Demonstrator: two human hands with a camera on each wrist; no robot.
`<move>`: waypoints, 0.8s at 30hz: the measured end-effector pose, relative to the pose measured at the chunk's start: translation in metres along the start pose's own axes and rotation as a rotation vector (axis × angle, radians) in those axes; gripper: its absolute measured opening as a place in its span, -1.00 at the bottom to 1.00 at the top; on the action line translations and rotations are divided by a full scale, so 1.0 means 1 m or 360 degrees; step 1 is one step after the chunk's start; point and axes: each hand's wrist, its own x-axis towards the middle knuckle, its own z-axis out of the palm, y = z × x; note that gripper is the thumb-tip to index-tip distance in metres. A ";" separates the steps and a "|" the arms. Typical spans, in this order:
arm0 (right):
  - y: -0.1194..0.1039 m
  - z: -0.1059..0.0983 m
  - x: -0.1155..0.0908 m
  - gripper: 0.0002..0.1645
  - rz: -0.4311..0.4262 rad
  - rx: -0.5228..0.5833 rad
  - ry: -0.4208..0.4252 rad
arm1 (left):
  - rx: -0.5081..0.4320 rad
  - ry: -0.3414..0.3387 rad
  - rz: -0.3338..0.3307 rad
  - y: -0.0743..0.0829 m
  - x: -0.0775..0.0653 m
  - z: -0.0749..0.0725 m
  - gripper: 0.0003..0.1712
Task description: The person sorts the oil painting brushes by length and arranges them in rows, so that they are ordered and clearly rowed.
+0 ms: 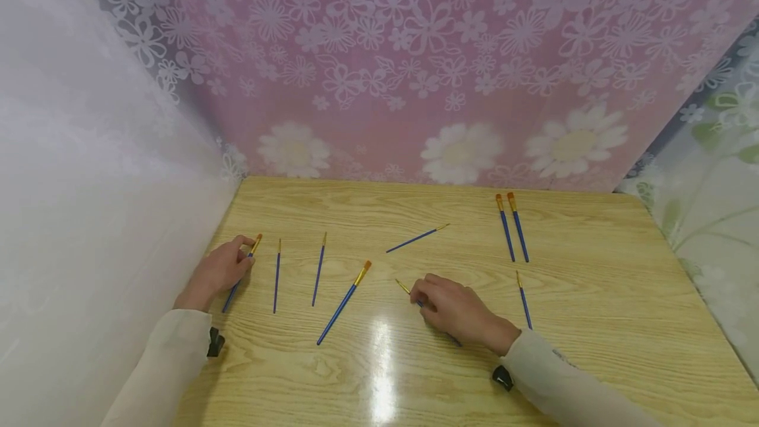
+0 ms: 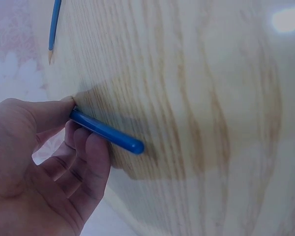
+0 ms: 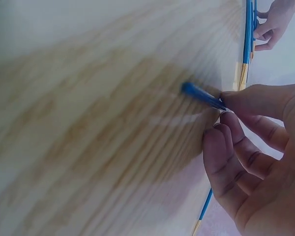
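Blue along the handle and gold at the ferrule, the central flat paintbrush (image 1: 343, 303) lies slanted on the wood-grain table (image 1: 284, 381), its bristles pointing away from the person. Off to its left, I can see the left hand (image 1: 222, 267) pinching the handle of a leftmost brush (image 1: 255, 246) between thumb and fingertips; whether that brush touches the tabletop I can't tell. Between that hand and the central flat paintbrush lie two slender brushes, a thin left brush (image 1: 277, 277) and a thin inner brush (image 1: 319, 270), tips pointing away, well apart from each other. Just to the right of the central flat paintbrush, the right hand (image 1: 455, 308) has a fine-tipped brush (image 1: 403, 286) pinched the same way, its tip pointing back toward the left. Beyond the central flat paintbrush and to its right, a slanted thin brush (image 1: 415, 239) lies on its own. Well over to its right are a far-left flat brush (image 1: 506, 228) and a far-right flat brush (image 1: 518, 228), side by side, and nearer the person a right-hand thin brush (image 1: 524, 300) by the sleeve (image 1: 557, 374).
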 end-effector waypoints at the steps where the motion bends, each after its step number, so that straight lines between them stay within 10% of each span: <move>1: 0.001 0.000 0.000 -0.78 0.0002 0.0006 0.0008 | 0.0000 0.0001 0.0000 0.000 0.000 0.000 -0.44; 24: 0.022 -0.006 -0.013 -0.87 -0.0125 -0.0107 0.0146 | -0.0018 -0.0004 -0.0017 0.000 0.000 0.000 -0.43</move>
